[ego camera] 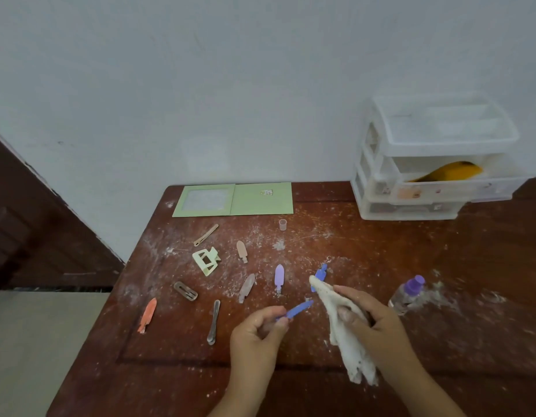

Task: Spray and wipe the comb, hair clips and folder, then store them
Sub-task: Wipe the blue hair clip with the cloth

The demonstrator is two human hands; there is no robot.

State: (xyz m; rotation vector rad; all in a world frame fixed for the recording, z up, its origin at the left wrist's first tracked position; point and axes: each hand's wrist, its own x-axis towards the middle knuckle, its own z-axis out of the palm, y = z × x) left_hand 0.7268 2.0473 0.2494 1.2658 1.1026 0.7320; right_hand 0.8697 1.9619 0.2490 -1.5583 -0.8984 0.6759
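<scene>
The left hand (257, 329) pinches a slim blue plastic hair clip (298, 309) above the dusty red-brown wooden table (441, 296); the right hand (372, 320) grips a crumpled white cloth (345, 335). Loose clips lie left (a lilac one (279, 276) nearest), the open green folder (233, 199) behind, a purple-capped clear bottle (406, 294) just right.

There are two hands: the left hand (260, 329) and the right hand (372, 317). There are ten hair clips. Nine lie on the table (441, 341): one tan (206, 235), one green claw (206, 260), one beige (242, 251), one purple (279, 277), one blue (320, 274), one pinkish (246, 287), one brown (185, 291), one orange (147, 315) and one grey (214, 322). One more blue clip (298, 309) is in the middle. There is one cloth (345, 332), one bottle (406, 294), one small cup (283, 224), one green folder (233, 199) and one drawer box (435, 164) with three drawers at the upper right.
</scene>
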